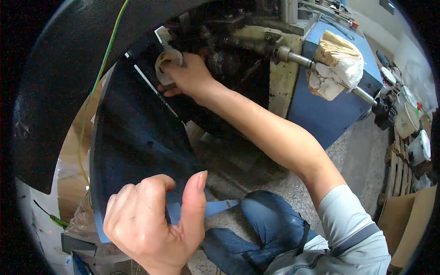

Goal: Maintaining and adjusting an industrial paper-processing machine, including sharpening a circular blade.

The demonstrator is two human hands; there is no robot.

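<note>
My right hand reaches forward into a dark machine opening. Its fingers close on a whitish round hollow piece, whose exact kind I cannot make out. Just beyond that piece stands a bright angled strip. My left hand is raised close in front of me at the lower left. Its fingers curl loosely, the thumb stands apart, and nothing shows between them. Behind it hangs a large dark blue panel, with a thin pale strip running along its far side.
A yellow-green wire hangs at the left before a black curved cover. At the right, a metal bar carries a plastic-wrapped paper bundle beside a blue cabinet. White tubs, a wooden pallet and cardboard stand farther right.
</note>
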